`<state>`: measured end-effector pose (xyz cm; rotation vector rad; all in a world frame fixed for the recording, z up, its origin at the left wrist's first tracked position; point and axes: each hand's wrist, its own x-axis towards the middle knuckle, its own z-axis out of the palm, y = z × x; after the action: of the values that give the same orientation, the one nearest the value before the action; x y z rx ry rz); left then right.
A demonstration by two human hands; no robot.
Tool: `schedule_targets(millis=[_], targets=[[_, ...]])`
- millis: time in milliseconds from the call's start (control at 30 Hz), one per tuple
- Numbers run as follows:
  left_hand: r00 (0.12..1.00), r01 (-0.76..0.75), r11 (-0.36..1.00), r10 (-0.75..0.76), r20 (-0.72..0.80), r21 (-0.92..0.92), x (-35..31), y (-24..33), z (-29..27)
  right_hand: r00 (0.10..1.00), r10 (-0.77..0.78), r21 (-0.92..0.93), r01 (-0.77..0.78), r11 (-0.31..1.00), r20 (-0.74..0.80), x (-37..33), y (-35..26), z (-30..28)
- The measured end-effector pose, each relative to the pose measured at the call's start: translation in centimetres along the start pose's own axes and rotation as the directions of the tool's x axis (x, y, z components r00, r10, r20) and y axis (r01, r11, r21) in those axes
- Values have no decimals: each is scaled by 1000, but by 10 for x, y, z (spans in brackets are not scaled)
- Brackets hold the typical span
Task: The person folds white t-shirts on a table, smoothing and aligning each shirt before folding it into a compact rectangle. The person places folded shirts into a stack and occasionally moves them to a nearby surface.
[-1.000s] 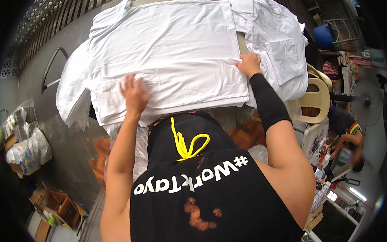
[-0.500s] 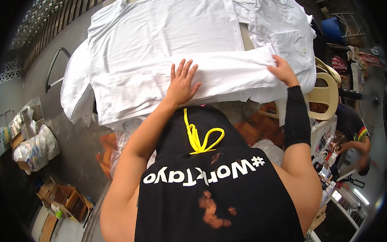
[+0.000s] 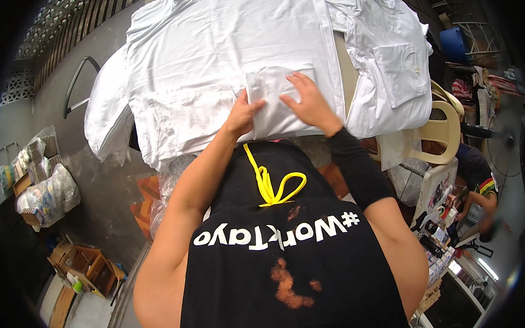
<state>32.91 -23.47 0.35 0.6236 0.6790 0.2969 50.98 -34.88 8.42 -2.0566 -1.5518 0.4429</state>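
A white T-shirt (image 3: 212,35) lies spread over a pile of white cloth in front of me. Along its near edge, the right part of a folded strip is doubled back to the left into a compact panel (image 3: 277,79). My left hand (image 3: 243,114) rests at this panel's left edge, thumb apart and pointing right, the other fingers partly hidden. My right hand (image 3: 311,104) is over the panel's right part with fingers spread, gripping nothing. A dark sleeve covers my right forearm.
A folded white T-shirt (image 3: 404,72) lies on more white garments at the right. Beyond stand a beige plastic chair (image 3: 445,133) and a fan (image 3: 504,141). Another person (image 3: 477,182) is at the far right. Plastic-wrapped goods (image 3: 49,194) and a wooden cabinet (image 3: 92,268) stand at the left.
My right hand has moved left from the strip's right end, bringing that end over toward my left hand. It has let go of the cloth. My left hand has turned slightly and drawn its fingers in.
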Motion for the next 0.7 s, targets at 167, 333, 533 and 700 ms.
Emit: schedule_targets(millis=[167,333,533,700], targets=[[991,-133,957,133,18,258,-5,12,4,962,79,-359,-172,917,-260,-15,43,65],[906,-120,-398,330,264,910,-22,49,17,909,377,-62,-393,918,-175,-15,83,40],[989,-115,-445,29,143,888,-25,84,37,917,339,190,-378,906,209,2,93,-54],[911,-403,426,108,397,810,-42,88,63,906,302,342,-396,852,296,8,10,-193]])
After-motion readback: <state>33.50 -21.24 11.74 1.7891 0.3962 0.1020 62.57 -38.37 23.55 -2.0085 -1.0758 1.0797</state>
